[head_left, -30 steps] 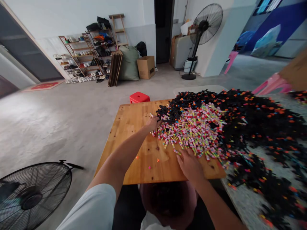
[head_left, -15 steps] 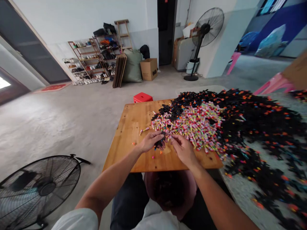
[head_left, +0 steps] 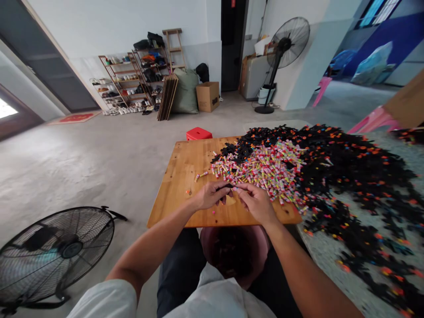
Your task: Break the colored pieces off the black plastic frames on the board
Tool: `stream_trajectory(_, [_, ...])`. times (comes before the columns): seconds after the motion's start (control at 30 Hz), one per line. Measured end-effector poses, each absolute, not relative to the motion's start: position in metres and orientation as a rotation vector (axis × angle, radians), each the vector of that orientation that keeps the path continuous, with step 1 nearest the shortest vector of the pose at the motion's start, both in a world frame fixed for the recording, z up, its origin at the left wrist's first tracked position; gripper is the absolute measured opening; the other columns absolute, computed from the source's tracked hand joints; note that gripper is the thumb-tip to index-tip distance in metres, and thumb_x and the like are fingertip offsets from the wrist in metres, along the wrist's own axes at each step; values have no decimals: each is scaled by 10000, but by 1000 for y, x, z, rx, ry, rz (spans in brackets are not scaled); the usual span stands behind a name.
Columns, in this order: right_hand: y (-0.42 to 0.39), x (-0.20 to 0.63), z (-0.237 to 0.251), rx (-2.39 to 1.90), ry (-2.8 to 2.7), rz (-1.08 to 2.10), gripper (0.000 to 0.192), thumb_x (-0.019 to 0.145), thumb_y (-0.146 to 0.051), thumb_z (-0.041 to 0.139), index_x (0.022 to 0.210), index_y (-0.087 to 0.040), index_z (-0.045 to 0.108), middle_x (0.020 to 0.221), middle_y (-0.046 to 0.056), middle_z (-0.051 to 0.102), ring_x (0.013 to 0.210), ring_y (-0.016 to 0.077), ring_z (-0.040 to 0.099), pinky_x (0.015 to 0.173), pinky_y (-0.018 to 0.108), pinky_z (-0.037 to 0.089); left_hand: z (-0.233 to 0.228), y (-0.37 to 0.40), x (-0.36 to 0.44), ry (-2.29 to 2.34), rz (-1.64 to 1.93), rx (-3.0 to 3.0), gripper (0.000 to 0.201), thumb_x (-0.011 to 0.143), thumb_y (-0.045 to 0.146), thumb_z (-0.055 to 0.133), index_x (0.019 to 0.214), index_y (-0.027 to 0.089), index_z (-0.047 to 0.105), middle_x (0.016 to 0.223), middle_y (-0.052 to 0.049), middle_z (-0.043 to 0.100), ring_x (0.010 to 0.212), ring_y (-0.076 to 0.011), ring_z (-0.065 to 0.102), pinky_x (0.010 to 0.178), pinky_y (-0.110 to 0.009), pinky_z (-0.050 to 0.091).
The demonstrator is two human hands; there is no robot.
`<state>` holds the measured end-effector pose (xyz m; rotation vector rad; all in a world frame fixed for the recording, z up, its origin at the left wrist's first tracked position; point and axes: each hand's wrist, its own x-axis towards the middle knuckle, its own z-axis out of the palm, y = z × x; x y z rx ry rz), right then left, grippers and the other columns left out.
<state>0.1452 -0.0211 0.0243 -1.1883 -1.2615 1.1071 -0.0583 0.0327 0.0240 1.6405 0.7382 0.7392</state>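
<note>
Both hands' fingers (head_left: 228, 191) around black piece (head_left: 227, 186)

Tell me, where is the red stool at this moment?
In the head view, the red stool stands on the floor just beyond the far edge of the wooden board, left of the black pile.

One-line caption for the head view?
Both hands, left hand and right hand, meet over a wooden board, pinching small black pieces beside a colourful pile.
</note>
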Motion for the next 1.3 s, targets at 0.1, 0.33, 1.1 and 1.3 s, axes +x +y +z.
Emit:
stream_trajectory(0.1, [-20, 146, 25, -1176, -1232, 1195, 337, 838, -496, 756, 959, -183, 785, 568, -33, 585, 432, 103, 445, 393, 232, 333, 23, 31, -60, 740, 737, 1699, 357, 980, 486, 629, 1071, 171, 771, 811, -66, 708, 594, -125, 641, 475, -189, 480])
stream_trajectory(0.33, [-19, 147, 26, -1202, -1220, 1227, 291, 839, -476, 750, 831, -186, 725, 583, -25, 609, 408, 104, 489, 376, 223, 338, 32, 29, -61, 710, 701, 1823, 377, 1027, 483, 546, 1110, 159, 720, 829, -43, 705, 627, -107, 644, 525, -173, 498])
stream_trajectory(1.1, [-35, 150, 13, -1132, -1591, 1173, 264, 1001, -469, 581, 920, -226, 643, 647, -42, 566, 545, 130, 519, 532, 252, 411, 48, 21, -74, 691, 198, 1373, 393, 873, 533, 749, 961, 151, 779, 914, -102, 788, 614, -172, 717, 517, -224, 509])
stream_trajectory(1.3, [-44, 147, -14, -1193, -1596, 1034, 265, 1022, -467, 556, 979, -222, 648, 756, -6, 617, 676, 152, 561, 628, 263, 437, 36, 30, -72, 722, 72, 1337, 361, 816, 492, 815, 983, 174, 781, 937, -86, 797, 641, -169, 727, 552, -218, 515])
